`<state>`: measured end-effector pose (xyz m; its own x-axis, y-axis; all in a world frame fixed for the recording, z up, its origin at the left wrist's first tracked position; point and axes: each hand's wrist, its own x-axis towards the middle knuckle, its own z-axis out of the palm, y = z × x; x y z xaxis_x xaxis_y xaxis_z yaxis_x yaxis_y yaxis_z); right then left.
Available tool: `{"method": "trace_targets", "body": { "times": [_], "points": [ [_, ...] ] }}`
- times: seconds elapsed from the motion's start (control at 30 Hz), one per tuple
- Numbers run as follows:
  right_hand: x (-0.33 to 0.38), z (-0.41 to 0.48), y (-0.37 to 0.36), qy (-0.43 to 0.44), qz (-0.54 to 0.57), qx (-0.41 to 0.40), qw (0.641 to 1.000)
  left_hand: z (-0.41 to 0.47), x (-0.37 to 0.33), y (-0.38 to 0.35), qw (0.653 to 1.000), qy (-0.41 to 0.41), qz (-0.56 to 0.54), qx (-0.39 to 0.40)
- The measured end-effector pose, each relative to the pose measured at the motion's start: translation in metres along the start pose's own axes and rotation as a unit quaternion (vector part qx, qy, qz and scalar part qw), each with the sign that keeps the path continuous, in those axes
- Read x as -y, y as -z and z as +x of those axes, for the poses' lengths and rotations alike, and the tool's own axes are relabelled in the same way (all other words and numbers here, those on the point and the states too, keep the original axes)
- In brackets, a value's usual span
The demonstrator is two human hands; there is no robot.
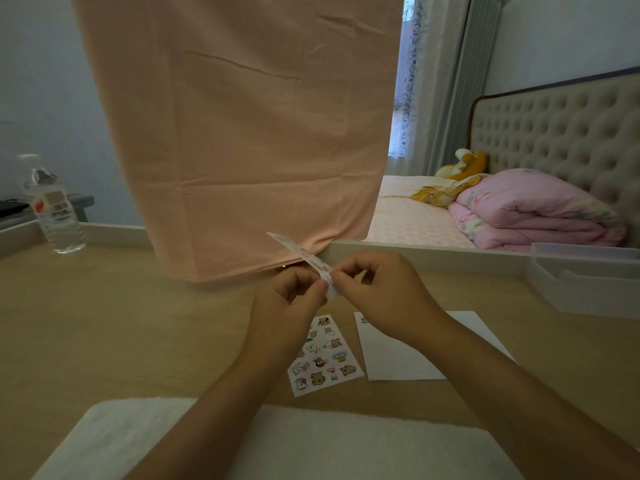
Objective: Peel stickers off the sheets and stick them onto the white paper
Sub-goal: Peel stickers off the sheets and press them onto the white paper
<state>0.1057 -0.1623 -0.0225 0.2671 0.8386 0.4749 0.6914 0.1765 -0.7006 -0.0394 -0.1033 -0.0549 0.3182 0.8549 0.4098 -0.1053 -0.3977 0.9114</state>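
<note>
Both hands are raised above the wooden table, meeting at a narrow sticker sheet (304, 254) that sticks up and away to the left. My left hand (287, 299) pinches its near end between thumb and fingers. My right hand (377, 289) pinches the same end from the right, fingers curled. Below them a second sticker sheet (323, 358) with several cartoon animals lies flat on the table. To its right lies the white paper (391, 358), partly hidden by my right forearm, with one small sticker (364, 320) at its top left corner.
A peach cloth (249, 133) hangs down onto the table's far side. A water bottle (52, 206) stands at the far left. A clear plastic box (585, 278) sits at the right edge. A white towel (138, 441) lies along the near edge. A bed lies beyond.
</note>
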Motion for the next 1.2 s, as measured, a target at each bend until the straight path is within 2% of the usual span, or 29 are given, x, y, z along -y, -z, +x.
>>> {"method": "trace_targets", "body": {
  "times": [0.27,0.43,0.6,0.83,0.97,1.07,1.13,1.2],
  "points": [
    [0.006,0.002,0.004,-0.146,0.141,0.041,0.978,-0.001,0.000,-0.001,1.000,0.010,-0.007,-0.018],
    [0.001,0.006,0.005,-0.218,0.162,0.058,0.961,0.000,0.003,-0.003,0.999,0.043,-0.011,-0.026],
    [-0.001,0.005,0.002,-0.253,0.195,0.059,0.946,0.000,0.004,-0.004,0.998,0.050,-0.007,-0.023],
    [0.003,0.002,0.000,-0.189,0.151,0.064,0.968,0.000,0.006,-0.005,0.999,0.038,-0.010,-0.024],
    [-0.001,-0.001,-0.001,-0.068,0.062,0.025,0.995,0.001,0.003,-0.005,0.994,0.083,-0.077,-0.006],
    [-0.004,-0.002,-0.005,0.024,-0.030,0.003,0.999,0.000,0.001,-0.006,0.980,0.149,-0.131,0.006],
    [-0.005,-0.002,-0.007,0.035,-0.044,0.001,0.998,0.001,0.002,-0.006,0.977,0.170,-0.129,0.007],
    [-0.005,-0.002,-0.009,0.004,-0.028,0.007,1.000,0.001,0.002,-0.007,0.971,0.189,-0.144,-0.003]
  ]
}}
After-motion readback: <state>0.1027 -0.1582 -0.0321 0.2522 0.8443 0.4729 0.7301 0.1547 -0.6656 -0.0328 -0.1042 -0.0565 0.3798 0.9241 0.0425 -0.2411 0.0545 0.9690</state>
